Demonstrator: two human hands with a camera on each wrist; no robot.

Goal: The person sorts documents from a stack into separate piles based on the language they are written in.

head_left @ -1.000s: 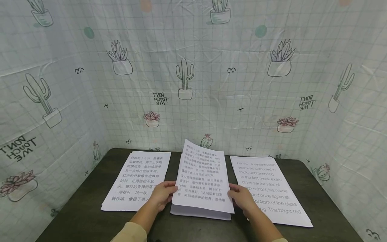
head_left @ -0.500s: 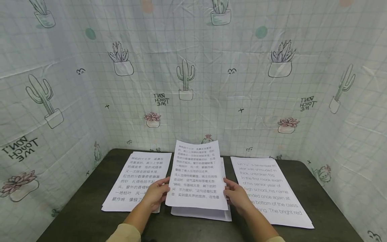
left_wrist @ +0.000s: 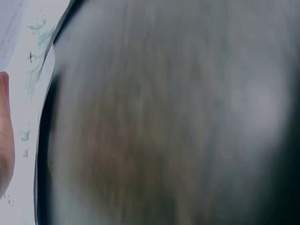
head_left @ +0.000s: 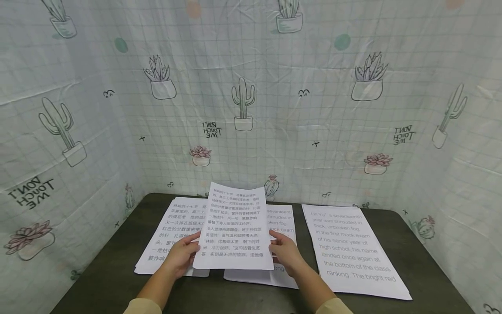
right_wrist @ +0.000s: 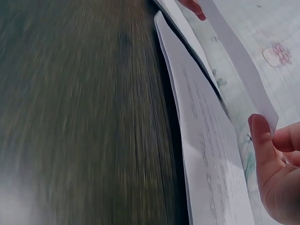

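A printed sheet of paper (head_left: 234,231) with Chinese text is held up between both hands, tilted toward me. My left hand (head_left: 181,256) pinches its left edge; my right hand (head_left: 287,253) pinches the right edge. In the right wrist view, the right hand (right_wrist: 281,173) has thumb and fingers at the raised sheet's corner (right_wrist: 253,89), apart from the papers below. Behind the sheet, partly hidden, lie the left stack (head_left: 166,235) with larger Chinese text and the middle stack (head_left: 283,222) with English text. Only fingers (left_wrist: 4,136) show in the left wrist view, which is mostly blurred.
To the right lies another paper stack (head_left: 353,253) with large English text. All the stacks rest on a dark wooden table (head_left: 425,270). A cactus-print cloth (head_left: 259,152) hangs along the back and both sides.
Both hands have carried the Chinese sheet leftward, off the middle stack and partly over the left one. English text on the middle stack has come into view.
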